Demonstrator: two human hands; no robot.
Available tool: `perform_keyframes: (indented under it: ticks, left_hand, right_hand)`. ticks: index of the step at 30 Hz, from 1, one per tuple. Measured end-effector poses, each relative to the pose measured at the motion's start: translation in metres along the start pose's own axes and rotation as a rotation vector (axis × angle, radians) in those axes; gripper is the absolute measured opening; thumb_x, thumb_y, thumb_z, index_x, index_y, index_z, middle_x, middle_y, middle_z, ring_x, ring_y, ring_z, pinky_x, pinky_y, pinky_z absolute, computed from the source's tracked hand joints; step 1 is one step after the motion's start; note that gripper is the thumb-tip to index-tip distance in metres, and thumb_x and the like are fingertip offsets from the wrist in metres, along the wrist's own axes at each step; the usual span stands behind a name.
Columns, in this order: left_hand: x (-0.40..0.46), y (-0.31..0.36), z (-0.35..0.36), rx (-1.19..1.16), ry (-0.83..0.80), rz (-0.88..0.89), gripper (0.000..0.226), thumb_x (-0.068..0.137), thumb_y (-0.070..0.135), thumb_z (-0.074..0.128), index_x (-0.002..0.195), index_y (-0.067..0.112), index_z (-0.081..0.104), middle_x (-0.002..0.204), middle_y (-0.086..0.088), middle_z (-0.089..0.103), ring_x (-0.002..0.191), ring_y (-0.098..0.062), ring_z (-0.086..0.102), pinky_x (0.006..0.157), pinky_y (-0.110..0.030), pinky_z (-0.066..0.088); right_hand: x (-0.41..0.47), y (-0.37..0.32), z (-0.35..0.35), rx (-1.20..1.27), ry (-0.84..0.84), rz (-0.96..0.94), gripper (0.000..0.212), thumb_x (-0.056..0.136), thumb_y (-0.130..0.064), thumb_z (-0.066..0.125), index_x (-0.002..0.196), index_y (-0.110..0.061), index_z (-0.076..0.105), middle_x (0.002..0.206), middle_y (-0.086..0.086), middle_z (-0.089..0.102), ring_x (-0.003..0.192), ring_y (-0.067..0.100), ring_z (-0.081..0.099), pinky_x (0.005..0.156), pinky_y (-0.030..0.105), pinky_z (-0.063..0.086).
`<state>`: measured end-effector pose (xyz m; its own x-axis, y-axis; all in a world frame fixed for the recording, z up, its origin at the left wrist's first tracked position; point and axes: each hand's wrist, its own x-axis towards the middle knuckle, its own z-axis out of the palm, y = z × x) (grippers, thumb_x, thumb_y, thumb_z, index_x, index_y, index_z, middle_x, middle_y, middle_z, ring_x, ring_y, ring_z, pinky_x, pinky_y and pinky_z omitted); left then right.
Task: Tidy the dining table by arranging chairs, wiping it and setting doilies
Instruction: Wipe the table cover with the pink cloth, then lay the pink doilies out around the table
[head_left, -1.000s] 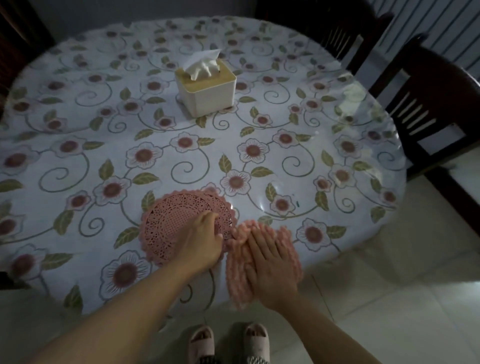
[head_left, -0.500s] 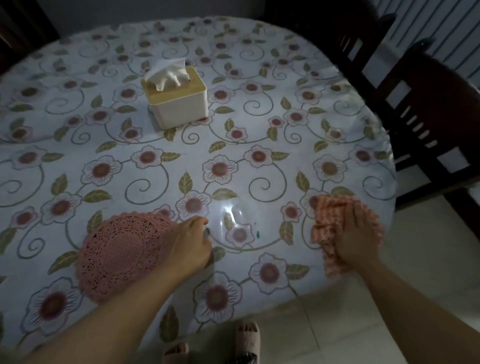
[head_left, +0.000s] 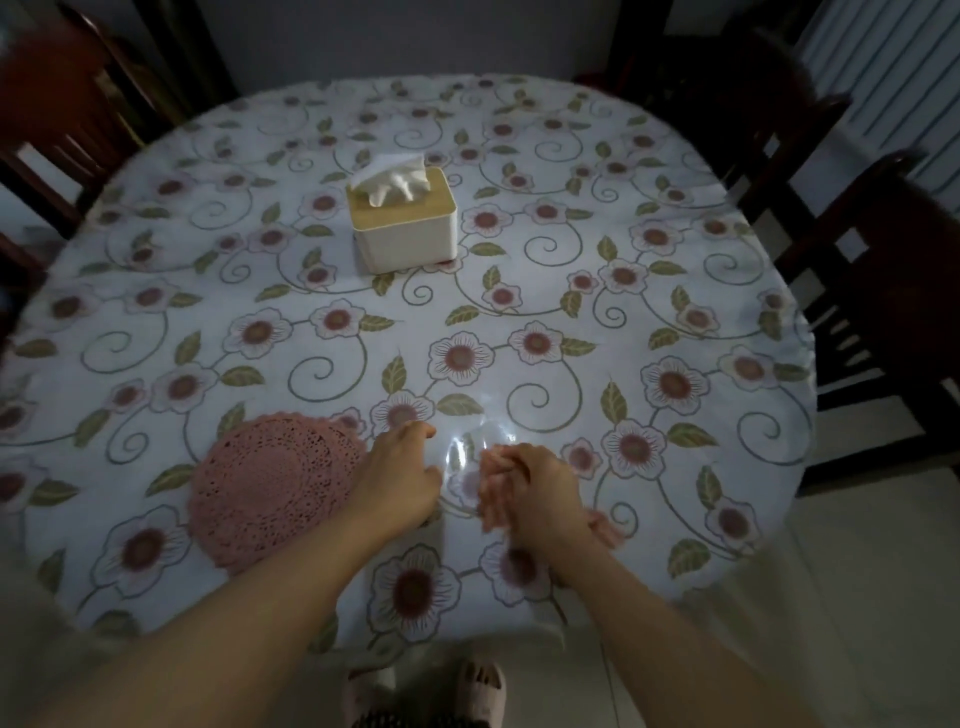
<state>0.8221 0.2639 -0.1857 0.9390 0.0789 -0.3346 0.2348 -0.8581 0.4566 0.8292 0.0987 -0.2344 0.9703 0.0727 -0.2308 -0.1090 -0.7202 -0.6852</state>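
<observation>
Hands (head_left: 400, 480) flank lacy round doilies (head_left: 270, 483) (pink).

On the table (head_left: 675, 467) the stack of doilies (head_left: 270, 483) lies just left of the left hand (head_left: 397, 478); the right hand (head_left: 540, 493), just to that hand's right, sits on a cloth (head_left: 493, 493). The tissue box (head_left: 402, 221) stands well beyond both hands (chairs (head_left: 883, 291) ring the far edges).

Pink lace doilies (head_left: 272, 486) stacked flat, pink cloth (head_left: 493, 488) bunched on floral table (head_left: 571, 322)
</observation>
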Motion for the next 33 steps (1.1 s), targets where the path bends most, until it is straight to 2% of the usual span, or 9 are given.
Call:
perform_keyframes:
  ticks: [2, 5, 8, 11, 14, 20, 24, 27, 33]
  left_hand:
    - [-0.004, -0.006, -0.007, -0.029, 0.031, 0.001, 0.045, 0.088, 0.017, 0.055, 0.131, 0.016, 0.041, 0.138, -0.005, 0.048, 0.124, -0.024, 0.046, 0.099, -0.037, 0.040]
    - [-0.011, -0.018, -0.017, -0.075, 0.044, -0.066, 0.045, 0.090, 0.019, 0.054, 0.132, 0.016, 0.041, 0.136, -0.007, 0.049, 0.120, -0.026, 0.048, 0.099, -0.040, 0.042]
    - [-0.018, -0.037, -0.024, -0.110, 0.059, -0.123, 0.043, 0.091, 0.020, 0.051, 0.133, 0.014, 0.043, 0.131, -0.007, 0.051, 0.113, -0.025, 0.051, 0.096, -0.042, 0.045]
    - [-0.023, -0.059, -0.030, -0.118, 0.087, -0.164, 0.045, 0.092, 0.021, 0.052, 0.135, 0.014, 0.042, 0.135, -0.006, 0.050, 0.119, -0.024, 0.049, 0.099, -0.040, 0.043]
    - [-0.029, -0.082, -0.038, -0.111, 0.104, -0.209, 0.046, 0.091, 0.022, 0.054, 0.135, 0.014, 0.043, 0.139, -0.006, 0.047, 0.125, -0.024, 0.045, 0.103, -0.040, 0.040]
    - [-0.032, -0.136, -0.055, -0.099, 0.135, -0.296, 0.044, 0.091, 0.025, 0.054, 0.133, 0.015, 0.044, 0.138, -0.005, 0.048, 0.125, -0.025, 0.046, 0.102, -0.038, 0.041]
    - [-0.026, -0.174, -0.060, -0.153, 0.121, -0.412, 0.052, 0.089, 0.026, 0.057, 0.136, 0.012, 0.040, 0.141, -0.009, 0.045, 0.128, -0.028, 0.043, 0.104, -0.044, 0.040]
    - [-0.018, -0.199, -0.060, -0.269, 0.155, -0.551, 0.057, 0.082, 0.028, 0.062, 0.131, 0.008, 0.044, 0.132, -0.015, 0.053, 0.119, -0.033, 0.051, 0.099, -0.048, 0.045]
    - [-0.004, -0.223, -0.051, -0.353, 0.148, -0.640, 0.059, 0.077, 0.032, 0.065, 0.126, 0.005, 0.046, 0.127, -0.016, 0.055, 0.114, -0.035, 0.054, 0.095, -0.048, 0.047]
  right_hand:
    - [0.000, -0.019, -0.015, 0.020, 0.085, -0.025, 0.027, 0.089, -0.009, 0.054, 0.115, -0.017, 0.058, 0.086, -0.003, 0.062, 0.077, 0.010, 0.058, 0.063, 0.009, 0.043]
    - [0.005, -0.029, -0.032, -0.024, 0.255, -0.076, 0.004, 0.094, -0.020, 0.051, 0.095, -0.016, 0.053, 0.080, -0.004, 0.056, 0.076, 0.016, 0.056, 0.056, 0.019, 0.033]
    - [0.009, -0.031, -0.041, -0.150, 0.313, -0.070, 0.015, 0.093, -0.025, 0.053, 0.091, -0.011, 0.053, 0.087, 0.004, 0.056, 0.079, 0.022, 0.052, 0.058, 0.027, 0.032]
    - [0.008, -0.027, -0.032, -0.459, 0.165, -0.003, 0.032, 0.092, -0.036, 0.054, 0.113, -0.012, 0.055, 0.125, 0.012, 0.048, 0.112, 0.027, 0.045, 0.089, 0.038, 0.039]
    - [0.008, -0.038, -0.005, -0.558, 0.036, -0.014, 0.046, 0.092, -0.035, 0.051, 0.133, -0.014, 0.045, 0.152, 0.019, 0.019, 0.140, 0.035, 0.017, 0.115, 0.046, 0.015]
    - [0.001, -0.100, 0.060, -0.439, -0.087, -0.189, 0.057, 0.088, -0.026, 0.060, 0.137, -0.009, 0.037, 0.149, 0.018, 0.025, 0.135, 0.033, 0.029, 0.110, 0.042, 0.029]
    - [-0.001, -0.124, 0.103, -0.352, -0.166, -0.201, 0.043, 0.089, -0.023, 0.054, 0.127, -0.005, 0.044, 0.135, 0.017, 0.042, 0.119, 0.031, 0.046, 0.097, 0.040, 0.043]
    - [0.002, -0.135, 0.121, -0.330, -0.228, -0.126, 0.037, 0.086, -0.018, 0.055, 0.120, -0.005, 0.045, 0.120, 0.013, 0.048, 0.105, 0.027, 0.050, 0.088, 0.035, 0.044]
    - [0.011, -0.141, 0.139, -0.271, -0.204, 0.171, 0.052, 0.082, -0.017, 0.056, 0.129, -0.004, 0.039, 0.123, 0.017, 0.046, 0.114, 0.032, 0.046, 0.093, 0.040, 0.043]
